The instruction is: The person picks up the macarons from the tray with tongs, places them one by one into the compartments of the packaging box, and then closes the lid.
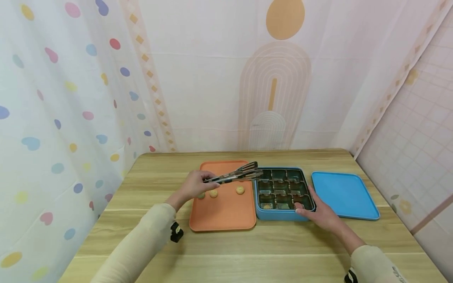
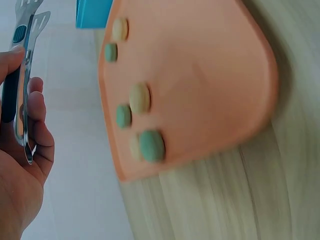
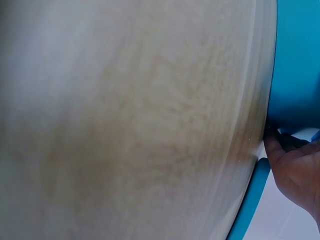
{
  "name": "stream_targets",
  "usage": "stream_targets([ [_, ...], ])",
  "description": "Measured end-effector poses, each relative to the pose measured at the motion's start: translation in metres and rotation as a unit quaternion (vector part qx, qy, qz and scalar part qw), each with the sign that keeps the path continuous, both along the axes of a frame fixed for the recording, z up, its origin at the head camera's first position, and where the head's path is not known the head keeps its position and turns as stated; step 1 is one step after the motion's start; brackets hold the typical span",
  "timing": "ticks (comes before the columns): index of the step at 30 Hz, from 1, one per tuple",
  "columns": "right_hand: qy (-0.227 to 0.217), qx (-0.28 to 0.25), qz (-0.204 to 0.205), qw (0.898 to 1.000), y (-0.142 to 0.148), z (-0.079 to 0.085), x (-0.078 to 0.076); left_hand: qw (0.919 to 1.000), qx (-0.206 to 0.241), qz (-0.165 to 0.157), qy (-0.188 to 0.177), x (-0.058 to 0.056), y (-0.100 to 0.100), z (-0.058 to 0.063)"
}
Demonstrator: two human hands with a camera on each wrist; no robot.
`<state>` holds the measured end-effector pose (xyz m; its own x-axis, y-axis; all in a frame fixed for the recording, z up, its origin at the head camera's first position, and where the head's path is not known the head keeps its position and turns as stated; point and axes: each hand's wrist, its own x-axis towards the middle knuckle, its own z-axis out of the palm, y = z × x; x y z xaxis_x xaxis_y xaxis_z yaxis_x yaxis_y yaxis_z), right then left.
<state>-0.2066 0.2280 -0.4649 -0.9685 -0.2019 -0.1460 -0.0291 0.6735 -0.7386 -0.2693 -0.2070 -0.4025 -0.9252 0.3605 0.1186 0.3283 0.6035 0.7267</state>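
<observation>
My left hand point(image 1: 194, 184) grips a pair of metal tongs point(image 1: 235, 175) with dark handles. Their slotted ends reach over the left edge of a blue box point(image 1: 279, 215), and I see nothing between them. Inside the box a clear brown insert is divided into several compartments; the front row holds a yellowish, a green and a pink piece. With thumb at the front rim and fingers along the right side, my right hand point(image 1: 322, 214) holds the box's front right corner. Green and cream macarons point(image 2: 140, 97) lie on an orange tray point(image 1: 223, 216) below the tongs.
A blue lid point(image 1: 345, 194) lies flat to the right of the box. Everything stands on a wooden table point(image 1: 226, 251), with patterned curtains point(image 1: 198, 78) hanging behind and at the sides.
</observation>
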Motion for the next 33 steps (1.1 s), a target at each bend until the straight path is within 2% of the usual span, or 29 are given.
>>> stream_targets([
  [7,-0.003,0.004,0.000,1.000,-0.001,0.002,0.001,0.9993,-0.015,0.034,-0.008,0.003,-0.036,-0.004],
  [15,-0.004,0.000,0.001,1.000,-0.002,0.005,0.002,0.9978,-0.010,0.060,-0.028,0.014,-0.076,-0.007],
  [21,-0.007,-0.009,-0.002,1.000,-0.001,0.001,0.001,0.9958,-0.023,0.083,-0.031,0.025,-0.107,-0.011],
  [27,-0.004,-0.017,-0.003,1.000,0.000,0.000,0.001,0.9924,-0.060,0.107,-0.014,0.037,-0.135,-0.017],
  [33,0.000,-0.014,-0.002,1.000,0.000,0.001,0.001,0.9887,-0.082,0.126,-0.006,0.051,-0.155,-0.024],
])
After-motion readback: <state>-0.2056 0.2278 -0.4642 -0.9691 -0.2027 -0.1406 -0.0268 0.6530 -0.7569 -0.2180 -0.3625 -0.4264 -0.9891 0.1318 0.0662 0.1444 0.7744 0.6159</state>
